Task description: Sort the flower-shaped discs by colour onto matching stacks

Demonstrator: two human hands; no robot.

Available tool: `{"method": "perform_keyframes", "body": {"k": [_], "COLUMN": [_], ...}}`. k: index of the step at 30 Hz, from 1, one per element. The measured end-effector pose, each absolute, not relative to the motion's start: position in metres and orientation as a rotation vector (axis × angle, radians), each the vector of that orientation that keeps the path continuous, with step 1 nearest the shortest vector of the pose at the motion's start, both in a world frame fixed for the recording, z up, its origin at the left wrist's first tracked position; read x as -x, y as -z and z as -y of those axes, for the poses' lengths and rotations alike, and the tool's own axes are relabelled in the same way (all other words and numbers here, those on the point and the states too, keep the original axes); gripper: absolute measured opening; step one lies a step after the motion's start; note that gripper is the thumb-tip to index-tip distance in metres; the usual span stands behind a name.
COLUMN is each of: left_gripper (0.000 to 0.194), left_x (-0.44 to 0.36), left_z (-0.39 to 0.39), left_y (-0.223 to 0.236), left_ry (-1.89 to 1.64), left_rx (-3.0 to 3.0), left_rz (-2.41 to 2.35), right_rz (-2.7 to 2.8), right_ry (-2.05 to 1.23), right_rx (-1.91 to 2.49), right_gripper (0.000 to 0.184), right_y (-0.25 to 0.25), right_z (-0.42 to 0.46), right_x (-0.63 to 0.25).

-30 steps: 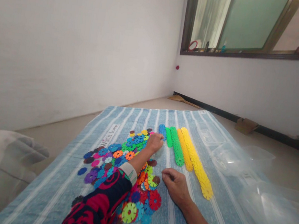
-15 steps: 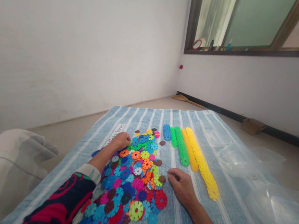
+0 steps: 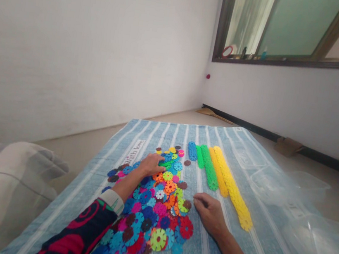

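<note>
At the centre of the frame, the left hand (image 3: 151,164) reaches into the upper part of a loose pile of notched discs (image 3: 163,209), its thumb and fingers parted beside some green discs (image 3: 167,164). The right hand (image 3: 207,210) rests right of the pile, fingers curled in; whether anything is pinched there cannot be told. The pile runs down to the bottom edge of the frame on the cloth-covered desk (image 3: 81,198). Right of centre lie a blue row (image 3: 192,151), two green rows (image 3: 209,167) and two yellow rows (image 3: 233,187) of discs, side by side and slanting. Clear containers (image 3: 270,184) sit towards the right edge.

The discs overlap, so fingers closing on one could drag up or scatter its neighbours. The left sleeve (image 3: 80,232) lies close to the pile's left side and could sweep discs along if the arm moved low. The right forearm (image 3: 233,250) could nudge the longer yellow row out of line if it swung outward. Wrinkling of the soft cloth might also shift the rows.
</note>
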State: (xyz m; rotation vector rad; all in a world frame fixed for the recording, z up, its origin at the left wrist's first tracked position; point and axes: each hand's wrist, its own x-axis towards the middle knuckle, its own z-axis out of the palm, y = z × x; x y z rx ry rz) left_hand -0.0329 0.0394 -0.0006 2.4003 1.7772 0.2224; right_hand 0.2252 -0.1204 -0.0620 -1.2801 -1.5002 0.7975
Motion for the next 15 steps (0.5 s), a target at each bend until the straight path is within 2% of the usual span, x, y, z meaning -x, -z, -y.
{"method": "perform_keyframes", "body": {"k": [3,15], "left_gripper": [0.045,0.030], "left_x": [0.034,0.076], "left_z": [-0.041,-0.053], "left_y": [0.004,0.002], "left_ry": [-0.222,-0.255], "left_rx": [-2.414,-2.372], "left_rz": [-1.758,-1.791], "right_rz": [1.509,1.520], "right_ry": [-0.807,-0.800], "right_rx": [1.287,1.290], "right_gripper": [0.018,0.019], "right_y": [0.063,0.064], "right_z": [0.120,0.120], "right_x": [-0.226,-0.227]}}
